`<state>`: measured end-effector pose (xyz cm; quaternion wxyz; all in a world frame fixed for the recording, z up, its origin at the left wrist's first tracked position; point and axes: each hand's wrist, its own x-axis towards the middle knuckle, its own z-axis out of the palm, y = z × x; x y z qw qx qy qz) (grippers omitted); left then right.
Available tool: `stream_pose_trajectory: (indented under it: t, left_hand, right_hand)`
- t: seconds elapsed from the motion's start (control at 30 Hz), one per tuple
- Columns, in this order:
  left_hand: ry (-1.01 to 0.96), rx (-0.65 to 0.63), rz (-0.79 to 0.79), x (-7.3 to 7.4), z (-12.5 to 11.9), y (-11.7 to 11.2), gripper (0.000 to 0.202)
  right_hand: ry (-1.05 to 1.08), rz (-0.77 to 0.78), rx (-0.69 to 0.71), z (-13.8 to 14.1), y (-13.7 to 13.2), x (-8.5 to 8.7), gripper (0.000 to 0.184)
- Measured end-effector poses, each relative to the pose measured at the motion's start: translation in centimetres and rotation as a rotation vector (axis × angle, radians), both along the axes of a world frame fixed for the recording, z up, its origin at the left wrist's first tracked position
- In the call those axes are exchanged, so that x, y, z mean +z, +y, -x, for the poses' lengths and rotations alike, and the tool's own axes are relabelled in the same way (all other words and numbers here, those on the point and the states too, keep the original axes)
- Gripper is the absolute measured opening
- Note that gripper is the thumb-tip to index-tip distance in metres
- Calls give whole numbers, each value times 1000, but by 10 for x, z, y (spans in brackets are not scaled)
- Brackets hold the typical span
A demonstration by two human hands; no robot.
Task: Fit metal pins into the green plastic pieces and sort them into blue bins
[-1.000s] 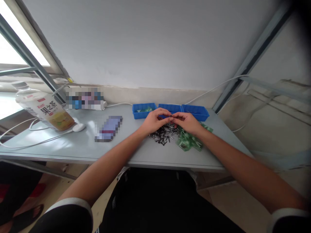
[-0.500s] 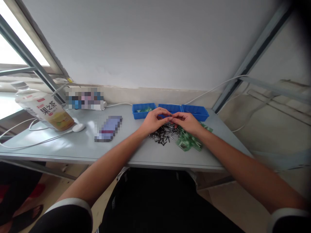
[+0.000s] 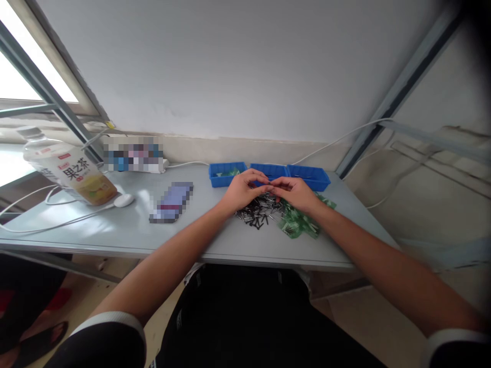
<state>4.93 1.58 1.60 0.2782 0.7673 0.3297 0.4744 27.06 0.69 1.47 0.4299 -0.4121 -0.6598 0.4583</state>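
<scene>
My left hand and my right hand meet fingertip to fingertip above a pile of dark screws. Both are pinched closed around something small that their fingers hide. Just right of the screws, partly under my right wrist, lie several green plastic packets with small metal pieces in them. Behind my hands stand three blue trays in a row: the left tray has green packets in it, the middle tray is partly covered by my fingers, and the right tray contains thin dark pieces.
On the left of the grey table stands a tilted-looking drink bottle beside a white cable with a round plug. A blurred-out phone-like object lies left of my forearm. At lower left a person's sandalled foot shows.
</scene>
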Motion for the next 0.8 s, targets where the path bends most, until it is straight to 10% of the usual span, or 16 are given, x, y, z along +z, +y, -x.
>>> stream_pose_trajectory:
  t: [0.8]
  left_hand:
    - [16, -89, 19, 3, 4, -1, 17]
  right_hand:
    - [13, -45, 42, -4, 0, 1, 43]
